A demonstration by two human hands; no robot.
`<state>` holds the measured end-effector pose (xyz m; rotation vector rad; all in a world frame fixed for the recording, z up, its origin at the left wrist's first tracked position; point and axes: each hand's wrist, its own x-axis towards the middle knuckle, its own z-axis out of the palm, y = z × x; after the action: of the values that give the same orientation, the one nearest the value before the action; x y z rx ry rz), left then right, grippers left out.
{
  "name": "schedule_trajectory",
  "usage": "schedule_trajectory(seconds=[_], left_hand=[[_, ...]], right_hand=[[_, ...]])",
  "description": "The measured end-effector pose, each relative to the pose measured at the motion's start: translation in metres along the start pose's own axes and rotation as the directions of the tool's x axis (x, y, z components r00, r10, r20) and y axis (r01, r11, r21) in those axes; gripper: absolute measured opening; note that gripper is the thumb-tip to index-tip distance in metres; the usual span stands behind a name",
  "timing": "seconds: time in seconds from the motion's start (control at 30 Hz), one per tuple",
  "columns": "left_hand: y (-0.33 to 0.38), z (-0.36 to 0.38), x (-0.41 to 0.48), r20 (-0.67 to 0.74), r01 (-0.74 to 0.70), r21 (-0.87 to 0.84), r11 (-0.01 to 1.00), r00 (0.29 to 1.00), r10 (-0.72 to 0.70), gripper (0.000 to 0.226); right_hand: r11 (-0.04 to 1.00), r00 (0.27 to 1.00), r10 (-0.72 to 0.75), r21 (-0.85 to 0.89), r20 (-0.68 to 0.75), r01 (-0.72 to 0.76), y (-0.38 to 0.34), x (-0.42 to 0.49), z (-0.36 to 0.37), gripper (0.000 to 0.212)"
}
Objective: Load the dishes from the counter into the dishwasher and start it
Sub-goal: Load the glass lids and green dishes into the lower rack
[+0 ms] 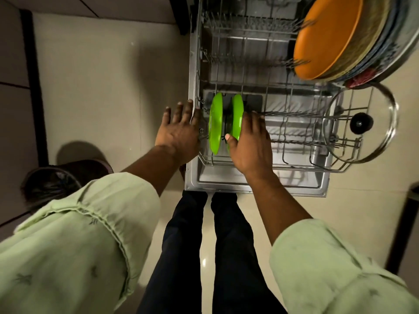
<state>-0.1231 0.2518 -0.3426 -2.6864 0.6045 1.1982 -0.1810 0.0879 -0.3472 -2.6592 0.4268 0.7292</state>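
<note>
- Head view, looking straight down: the right hand (247, 141) holds the right green plate (237, 114). The thumb lies on the plate's left face and the fingers go over its far side, so that side is hidden.
- The left green plate (215, 123) stands on edge just beside it, in the front-left corner of the lower rack (267, 167). Both plates sit among the tines, with a narrow gap between them.
- The left hand (179, 130) is flat with its fingers straight and spread, and it grips nothing. Its fingertips are at the rack's left edge, though I cannot tell if they actually touch it.
- An orange plate (326, 39) fronts a stack at the top right that is blurred and cut by the frame. What carries the stack is out of sight.
- A glass lid (385, 137) with a dark knob (361, 123) overlaps the rack's right side. I cannot tell whether it rests in the rack or sits nearer the lens.
- The rack is pulled out over the open dishwasher door (256, 186) (grey metal, lying flat).
- The floor (102, 75) is pale, glossy tile in dim, warm light.
- A dark round object (56, 177) at lower left is half covered by a light green sleeve (79, 234), and I cannot make out what it is.
- Dark trousers (183, 245) stand at the door's front edge.
</note>
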Motion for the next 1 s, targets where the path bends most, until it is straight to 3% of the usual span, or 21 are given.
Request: schedule_trajectory(seconds=[0.33, 0.57, 0.67, 1.0], left_hand=[[0.014, -0.052, -0.118, -0.135, 0.098, -0.081, 0.992, 0.985, -0.109, 0.076], [-0.004, -0.112, -0.236, -0.228, 0.253, -0.166, 0.953, 0.931, -0.286, 0.076], [-0.02, -0.14, -0.283, -0.279, 0.325, -0.181, 0.928, 0.888, -0.365, 0.075], [-0.107, -0.219, -0.396, -0.549, 0.469, -0.358, 0.807, 0.594, -0.588, 0.075]], right_hand=[[0.988, 0.99, -0.139, -0.065, 0.0, 0.139, -0.049, -0.068, -0.076, 0.074], [0.926, 0.933, -0.361, -0.115, 0.01, 0.36, -0.107, -0.141, -0.142, 0.074], [0.874, 0.882, -0.47, -0.153, -0.034, 0.46, -0.139, -0.164, -0.174, 0.075], [0.63, 0.599, -0.776, -0.288, -0.197, 0.721, -0.286, -0.196, -0.287, 0.075]])
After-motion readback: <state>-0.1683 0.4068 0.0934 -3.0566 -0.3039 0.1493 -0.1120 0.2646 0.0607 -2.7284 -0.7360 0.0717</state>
